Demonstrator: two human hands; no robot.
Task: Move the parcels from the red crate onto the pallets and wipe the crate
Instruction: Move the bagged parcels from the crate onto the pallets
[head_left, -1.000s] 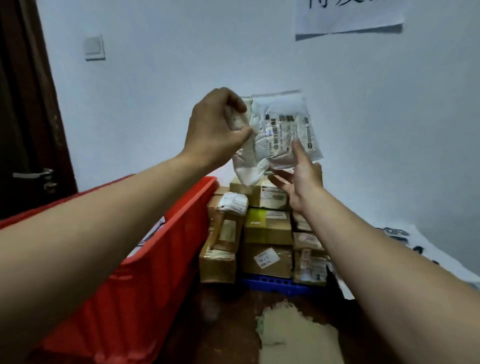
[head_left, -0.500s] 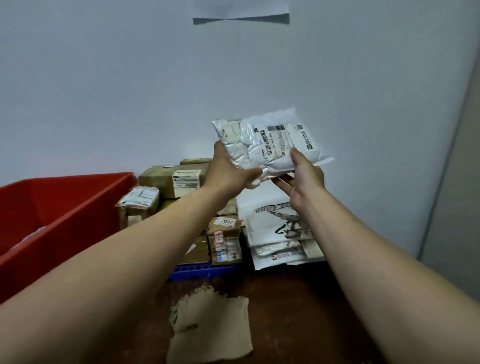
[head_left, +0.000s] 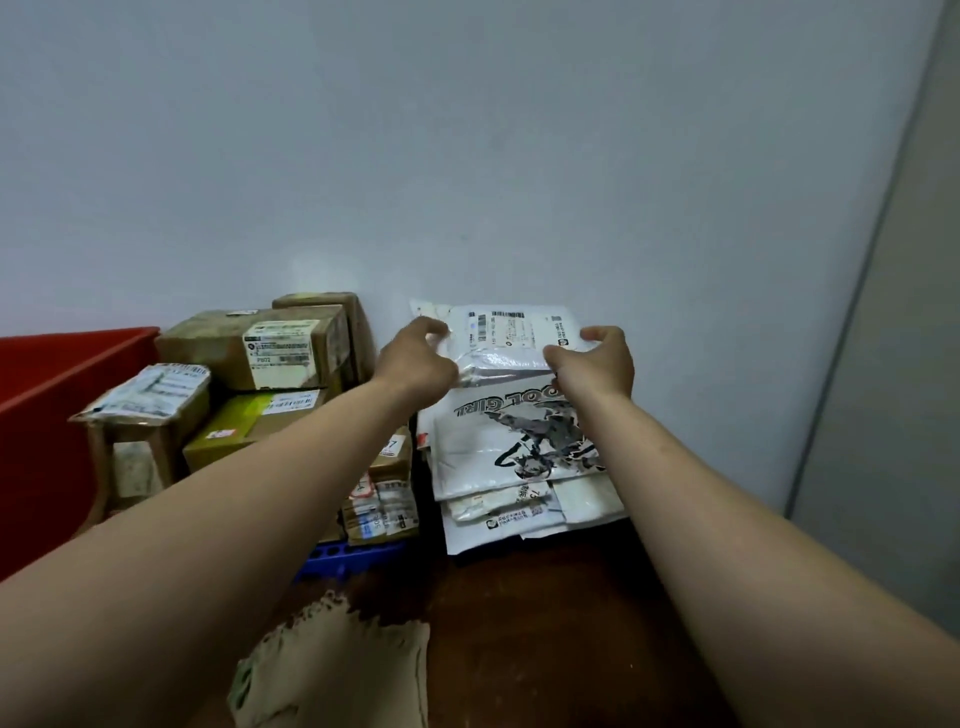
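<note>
As both arms reach forward over the dark worktop (head_left: 545, 623), a crumpled brown cloth (head_left: 332, 670) lies nearest the camera. Beyond it, the edge of a blue pallet (head_left: 353, 558) shows under a stack of taped cardboard boxes (head_left: 260, 358), with the red crate (head_left: 47, 415) at far left, just beside the boxes. To the right of the boxes sits a pile of white mailing bags (head_left: 509, 452), the top one printed with a black figure. At the far end of that pile, close to the pale wall (head_left: 467, 156), the white parcel (head_left: 514, 332) faces up between the hands, its barcode label showing. The left hand (head_left: 415, 358) has its fingers curled on the parcel's left edge; the right hand (head_left: 597, 364) pinches the right edge. Whether the parcel rests on the pile cannot be told.
</note>
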